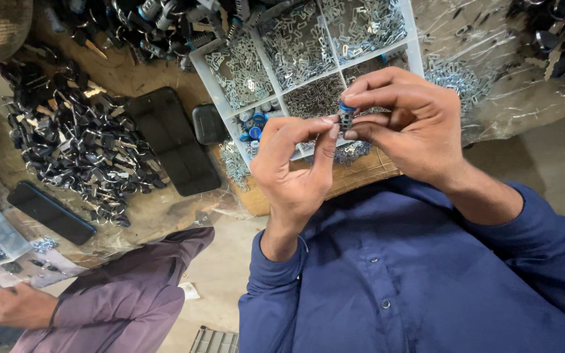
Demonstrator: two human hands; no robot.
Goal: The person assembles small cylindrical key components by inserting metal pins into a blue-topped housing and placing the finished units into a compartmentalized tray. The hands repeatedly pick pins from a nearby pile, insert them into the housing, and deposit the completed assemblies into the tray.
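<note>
Nearest: dark blue shirt sleeves of the person wearing the camera, both forearms raised over the near edge of the wooden workbench (354,180).

Left hand (292,167): fingers curled, thumb and forefinger tips pinched against the lower side of a small metal cylinder part with a blue cap (346,114).

Right hand (407,121): fingers closed, thumb and forefinger gripping the same part from the other side, blue cap just under the forefinger. The part is held in the air between both hands, above the near edge of the workbench and in front of the tray.

Behind the hands: white compartment tray (416,55), its sections filled with small silver metal pieces; one near section holds blue-capped parts (254,127).

Left of the tray: two black flat cases (171,140), then a heap of black-headed keys (76,140) on clear plastic sheet.

Lower left corner of the view: a second person's hand (14,304) and purple sleeve (132,287).
</note>
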